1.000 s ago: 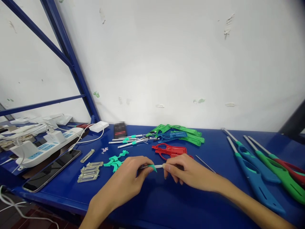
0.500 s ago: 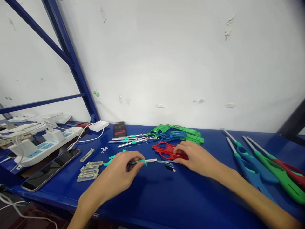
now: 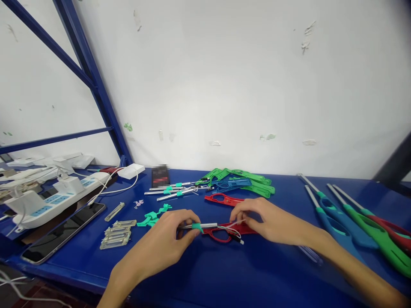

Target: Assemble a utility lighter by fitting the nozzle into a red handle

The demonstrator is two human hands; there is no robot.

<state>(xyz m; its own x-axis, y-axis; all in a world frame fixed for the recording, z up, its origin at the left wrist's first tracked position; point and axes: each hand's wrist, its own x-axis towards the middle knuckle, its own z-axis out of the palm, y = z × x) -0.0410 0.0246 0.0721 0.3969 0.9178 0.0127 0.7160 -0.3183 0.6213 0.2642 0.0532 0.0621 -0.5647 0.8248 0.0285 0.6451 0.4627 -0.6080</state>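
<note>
Metal tube w/ teal collar pinched in L hand, over lower red shell, seemingly not seated; R hand narrow at shell, grip unclear. Complete-looking lighters at R; green shells, other wired tubes lie apart at back.

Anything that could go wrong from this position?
The white wires trailing from the metal tube in the left hand loop over the red handle half at the right hand, so they might snag or get pinched. The left hand also sits close to the teal plastic pieces and could perhaps brush them out of place.
</note>
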